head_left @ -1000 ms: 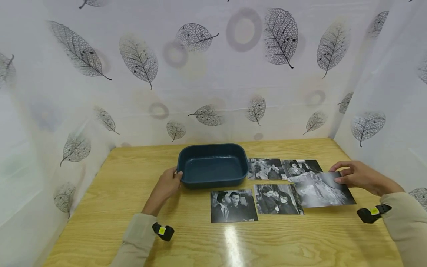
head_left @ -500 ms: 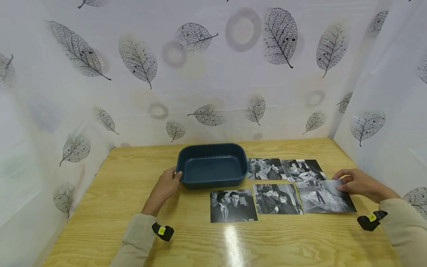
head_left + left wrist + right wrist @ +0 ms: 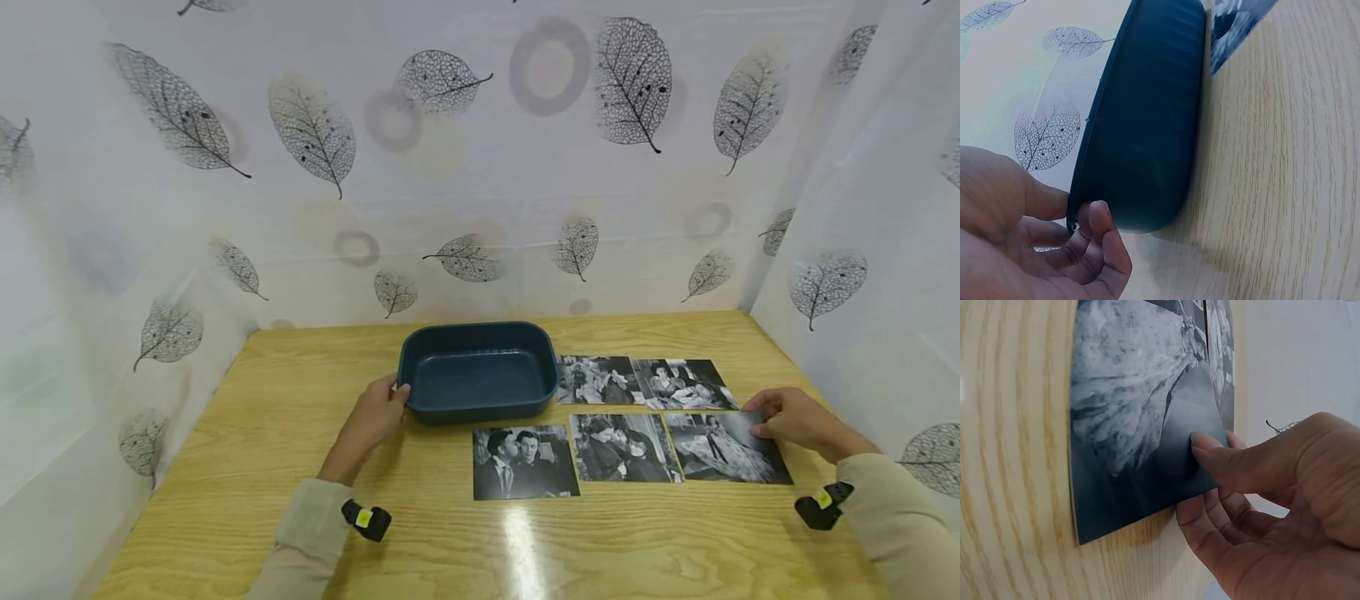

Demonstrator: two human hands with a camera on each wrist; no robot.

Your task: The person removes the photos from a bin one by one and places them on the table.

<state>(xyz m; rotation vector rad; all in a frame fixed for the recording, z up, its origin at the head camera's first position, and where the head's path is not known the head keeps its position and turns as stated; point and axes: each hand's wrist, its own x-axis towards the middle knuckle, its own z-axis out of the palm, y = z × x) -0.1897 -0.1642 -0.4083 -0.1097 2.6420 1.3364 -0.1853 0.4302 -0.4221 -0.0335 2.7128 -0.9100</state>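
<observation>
My left hand [image 3: 378, 417] pinches the left rim of a dark teal rectangular dish [image 3: 480, 379], thumb on the rim and fingers curled beneath it in the left wrist view. Nothing lies inside the dish. At the right, my right hand [image 3: 798, 421] pinches the far right corner of a black-and-white photo [image 3: 731, 450] showing a figure in a wide pale gown. In the right wrist view the thumb presses on the face of this photo [image 3: 1129, 419], other fingers behind its edge. The photo lies close over the table, beside a photo of a couple [image 3: 626, 448].
Two photos lie behind, a crowd scene [image 3: 600, 380] against the dish's right side and a seated group [image 3: 684, 384]. A photo of two faces [image 3: 525, 463] lies in front of the dish. A leaf-patterned curtain [image 3: 480, 192] borders the wooden table [image 3: 615, 542].
My right hand has lowered the gown photo toward the table and drawn it slightly left, uncovering the seated-group photo behind. My left hand and the dish have stayed put.
</observation>
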